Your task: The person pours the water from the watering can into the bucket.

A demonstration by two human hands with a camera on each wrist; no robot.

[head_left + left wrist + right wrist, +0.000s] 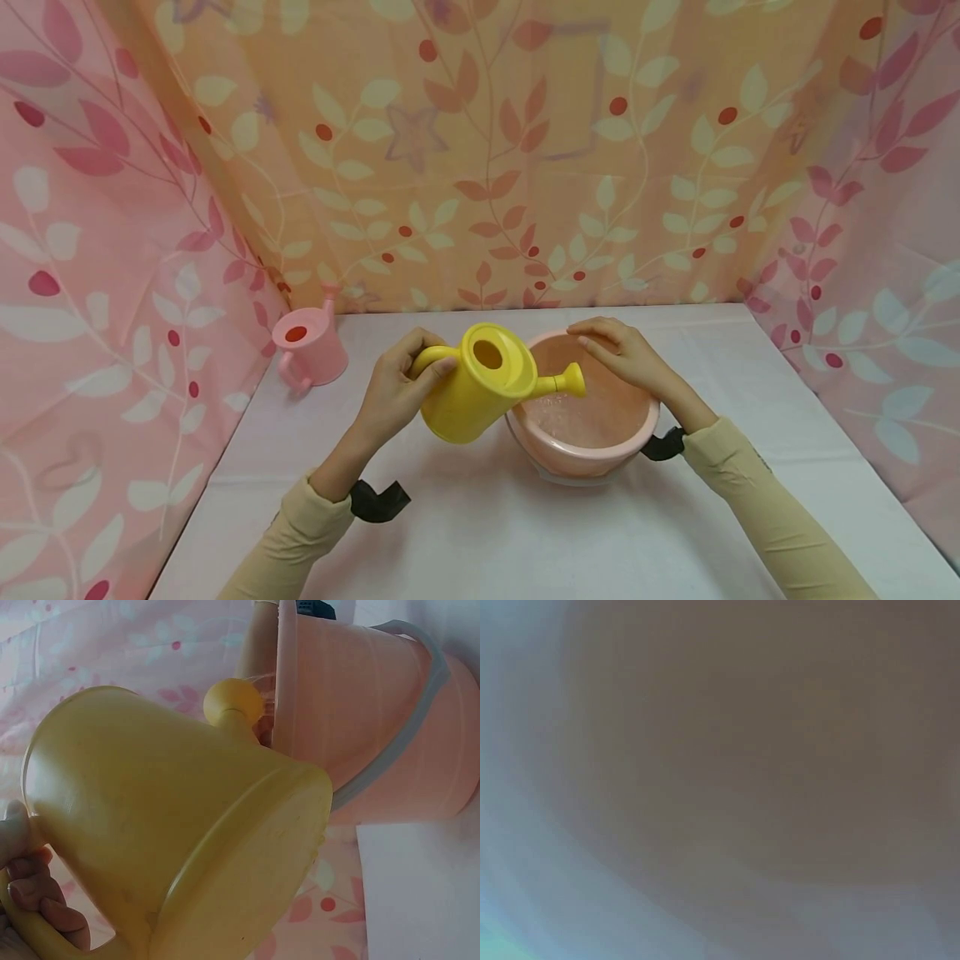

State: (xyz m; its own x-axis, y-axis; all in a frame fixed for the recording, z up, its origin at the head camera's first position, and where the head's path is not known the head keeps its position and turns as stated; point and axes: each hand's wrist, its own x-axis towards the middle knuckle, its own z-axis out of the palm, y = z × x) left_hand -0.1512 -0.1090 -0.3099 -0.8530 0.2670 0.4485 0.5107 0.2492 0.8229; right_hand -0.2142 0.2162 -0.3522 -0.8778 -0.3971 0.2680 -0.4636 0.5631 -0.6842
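My left hand grips the handle of a yellow watering can. The can leans right, its round sprinkler head over the opening of a pink bucket. Thin streaks of water leave the sprinkler head in the left wrist view, and the water in the bucket is rippled. On the bucket's far right rim rests my right hand, fingers nearly straight along it and the thumb on the inner side. The right wrist view is a brown and grey blur.
At the back left of the white-covered table stands a pink watering can. A grey bucket handle hangs along the bucket's side. Patterned cloth closes off the back and both sides.
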